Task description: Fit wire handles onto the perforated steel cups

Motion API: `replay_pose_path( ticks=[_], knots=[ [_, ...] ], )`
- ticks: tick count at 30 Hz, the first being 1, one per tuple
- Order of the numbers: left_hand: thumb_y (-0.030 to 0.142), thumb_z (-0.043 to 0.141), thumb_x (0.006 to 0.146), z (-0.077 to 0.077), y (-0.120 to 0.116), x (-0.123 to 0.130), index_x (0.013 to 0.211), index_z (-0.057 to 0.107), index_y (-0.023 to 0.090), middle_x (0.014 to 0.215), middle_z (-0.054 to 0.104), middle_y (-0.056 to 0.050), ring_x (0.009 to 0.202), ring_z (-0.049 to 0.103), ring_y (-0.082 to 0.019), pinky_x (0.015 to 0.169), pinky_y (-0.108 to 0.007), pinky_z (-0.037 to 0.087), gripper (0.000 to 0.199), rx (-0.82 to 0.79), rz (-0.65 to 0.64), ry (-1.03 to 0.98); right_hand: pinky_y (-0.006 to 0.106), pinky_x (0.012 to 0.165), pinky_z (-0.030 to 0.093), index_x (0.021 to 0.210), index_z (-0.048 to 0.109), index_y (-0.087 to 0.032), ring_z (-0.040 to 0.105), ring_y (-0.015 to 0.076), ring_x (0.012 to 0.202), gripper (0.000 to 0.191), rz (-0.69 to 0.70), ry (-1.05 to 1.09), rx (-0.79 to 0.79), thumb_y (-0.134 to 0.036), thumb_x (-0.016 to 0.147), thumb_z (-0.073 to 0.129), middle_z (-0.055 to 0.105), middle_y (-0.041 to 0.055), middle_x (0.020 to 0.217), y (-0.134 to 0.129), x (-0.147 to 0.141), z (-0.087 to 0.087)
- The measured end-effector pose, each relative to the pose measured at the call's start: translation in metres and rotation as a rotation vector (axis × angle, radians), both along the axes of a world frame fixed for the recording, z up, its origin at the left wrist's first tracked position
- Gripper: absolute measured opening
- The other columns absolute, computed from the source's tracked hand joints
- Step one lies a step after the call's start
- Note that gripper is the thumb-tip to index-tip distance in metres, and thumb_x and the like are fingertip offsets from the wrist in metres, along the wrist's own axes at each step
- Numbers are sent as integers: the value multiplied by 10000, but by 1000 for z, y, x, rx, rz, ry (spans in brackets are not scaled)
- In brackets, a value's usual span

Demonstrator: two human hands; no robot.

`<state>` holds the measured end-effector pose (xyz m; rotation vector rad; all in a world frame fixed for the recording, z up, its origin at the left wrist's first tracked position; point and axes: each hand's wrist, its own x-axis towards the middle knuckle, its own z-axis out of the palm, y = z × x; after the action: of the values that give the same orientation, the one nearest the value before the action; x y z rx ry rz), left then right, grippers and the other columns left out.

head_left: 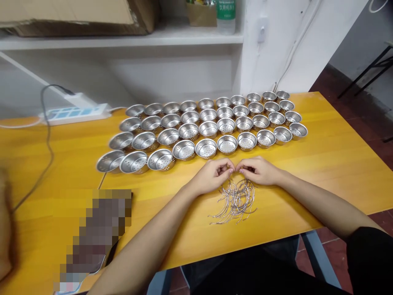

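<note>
My left hand (216,174) and my right hand (256,170) meet at their fingertips, just behind a loose pile of thin curved metal wires (239,200). Both are closed in a pinch. What lies between the fingertips, perhaps a wire, is too small to make out. Beyond the hands, several perforated metal cups (206,148) stand upright in rows on the yellow table (190,213), their open tops facing up.
A white power strip (76,114) with a dark cable lies at the back left. A pixelated dark object (101,229) is at the front left. Behind the table, a white shelf (184,39) holds a cardboard box (76,16) and a bottle (226,16).
</note>
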<state>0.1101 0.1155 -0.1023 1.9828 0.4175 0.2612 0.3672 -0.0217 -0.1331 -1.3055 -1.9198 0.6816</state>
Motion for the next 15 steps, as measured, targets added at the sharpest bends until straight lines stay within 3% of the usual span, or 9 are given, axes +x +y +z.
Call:
replay_pose_path(
  ticks=[5, 10, 15],
  knots=[
    [484, 708, 1104, 0, 0, 0, 1061, 788, 205, 738, 566, 73, 672, 470, -139, 664, -284, 361, 294, 2, 3, 8, 297, 681, 475, 1261, 929, -181, 639, 157, 659, 310, -1, 3, 7, -291, 1197, 646, 794, 8, 844, 0, 0, -1],
    [487, 702, 1098, 1, -1, 0, 1070, 787, 202, 742, 563, 74, 675, 464, -140, 667, -288, 361, 299, -1, 2, 33, 323, 615, 437, 1191, 929, -218, 565, 157, 583, 298, -78, 39, 86, -342, 1192, 658, 724, -17, 740, -3, 0, 3],
    [497, 695, 1087, -2, 0, 1, 1077, 782, 205, 740, 558, 70, 665, 479, -148, 664, -307, 363, 305, 13, 0, 52, 358, 592, 411, 1128, 931, -227, 546, 163, 569, 263, -362, 30, 356, -321, 1186, 692, 797, 29, 796, -9, 21, 29]
  ],
)
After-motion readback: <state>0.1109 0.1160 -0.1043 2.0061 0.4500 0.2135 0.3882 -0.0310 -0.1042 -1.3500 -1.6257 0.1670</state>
